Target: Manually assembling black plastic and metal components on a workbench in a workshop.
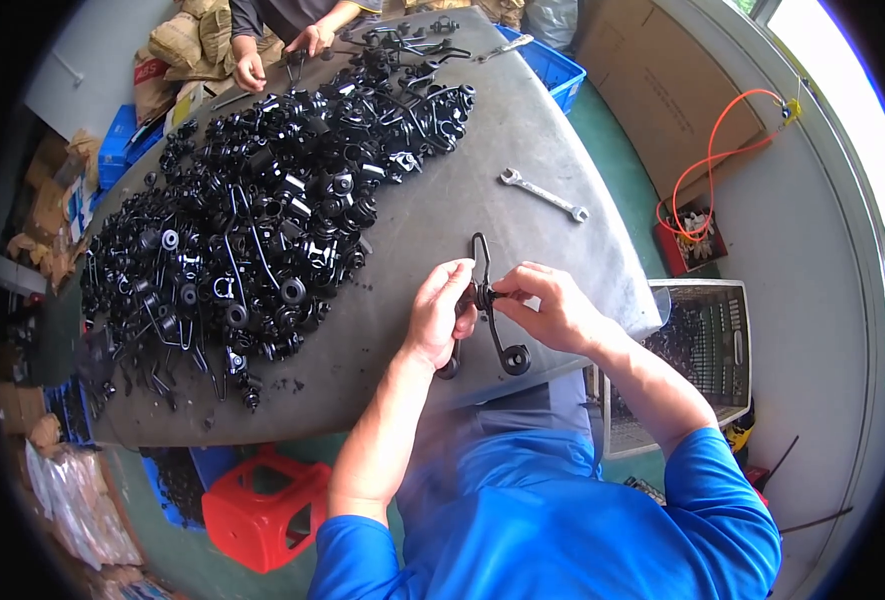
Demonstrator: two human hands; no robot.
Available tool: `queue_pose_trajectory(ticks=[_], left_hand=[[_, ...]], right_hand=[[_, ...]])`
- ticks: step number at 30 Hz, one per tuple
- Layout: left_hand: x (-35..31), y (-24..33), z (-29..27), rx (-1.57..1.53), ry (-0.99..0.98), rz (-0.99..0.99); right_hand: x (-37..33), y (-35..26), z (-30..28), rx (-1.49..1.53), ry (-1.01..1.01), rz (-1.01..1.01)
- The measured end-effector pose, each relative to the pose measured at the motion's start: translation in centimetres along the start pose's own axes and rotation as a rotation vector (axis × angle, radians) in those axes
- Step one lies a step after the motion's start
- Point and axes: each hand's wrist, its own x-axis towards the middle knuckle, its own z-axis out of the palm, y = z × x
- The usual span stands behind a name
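Over the near edge of the table, both hands hold a black bent-rod bracket (496, 326) with a narrow loop at its far end and round rubber bushings at its near ends. My left hand (438, 312) is closed around its middle from the left. On the other side, my right hand (550, 306) pinches at the middle of the same bracket; its fingertips hide what exactly they grip. Beyond my right hand lies a double open-ended wrench (544, 195), flat on the grey table (432, 220). A large heap of similar black brackets (272, 200) covers the table's left side.
Across the table a co-worker's hands (307, 42) handle a black part. Another wrench (505, 47) lies by a blue crate (552, 75). A red stool (262, 510) stands below left. To the right are a grey crate (740, 345), a red box (690, 250) and an orange hose (712, 150).
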Motion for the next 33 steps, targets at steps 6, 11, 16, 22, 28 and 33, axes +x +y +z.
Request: queue_pose_trajectory(ticks=[6, 11, 16, 22, 28, 33], left_hand=[[-0.1, 0.1, 0.3, 0.025, 0.023, -0.02], [0.0, -0.2, 0.1, -0.01, -0.004, -0.018], [0.0, -0.2, 0.0, -0.009, -0.018, -0.014], [0.0, -0.3, 0.2, -0.014, -0.011, -0.018], [0.0, -0.1, 0.2, 0.006, -0.01, -0.032], [0.1, -0.4, 0.1, 0.013, -0.022, -0.014]], right_hand=[[-0.2, 1.2, 0.5, -0.031, 0.106, -0.242], [-0.3, 1.1, 0.6, -0.069, 0.117, -0.268], [0.0, 0.6, -0.2, 0.137, 0.034, 0.014], [0.0, 0.8, -0.3, 0.222, -0.002, 0.08], [-0.5, 1.4, 0.7, -0.029, 0.178, -0.297], [-0.3, 0.5, 0.5, 0.37, 0.025, 0.319]])
